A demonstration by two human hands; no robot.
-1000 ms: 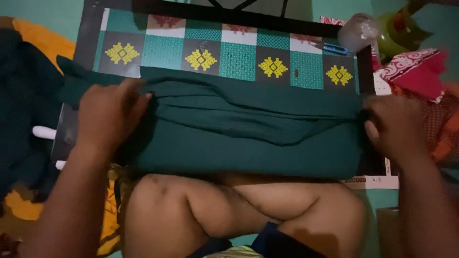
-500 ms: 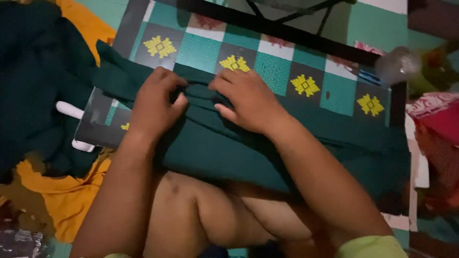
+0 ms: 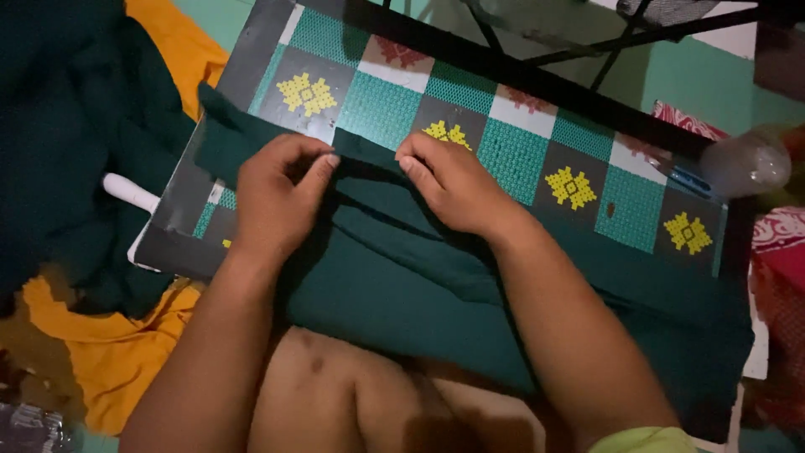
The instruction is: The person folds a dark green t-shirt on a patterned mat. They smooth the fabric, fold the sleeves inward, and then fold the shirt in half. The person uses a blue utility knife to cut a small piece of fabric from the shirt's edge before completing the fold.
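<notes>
Dark green cloth (image 3: 402, 277) (seemingly folded) lies across the patterned board (image 3: 503, 143).

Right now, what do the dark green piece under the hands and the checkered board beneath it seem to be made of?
The dark green cloth looks like soft woven fabric, matte: it creases and folds under the left hand and right hand. The checkered board seems covered in printed or woven patterned material over something flat and stiff; which one, I cannot tell.

Two hands (image 3: 281, 197) (image 3: 449, 184), one green cloth (image 3: 402, 277), one patterned board (image 3: 503, 143), one orange cloth (image 3: 109, 352)
</notes>
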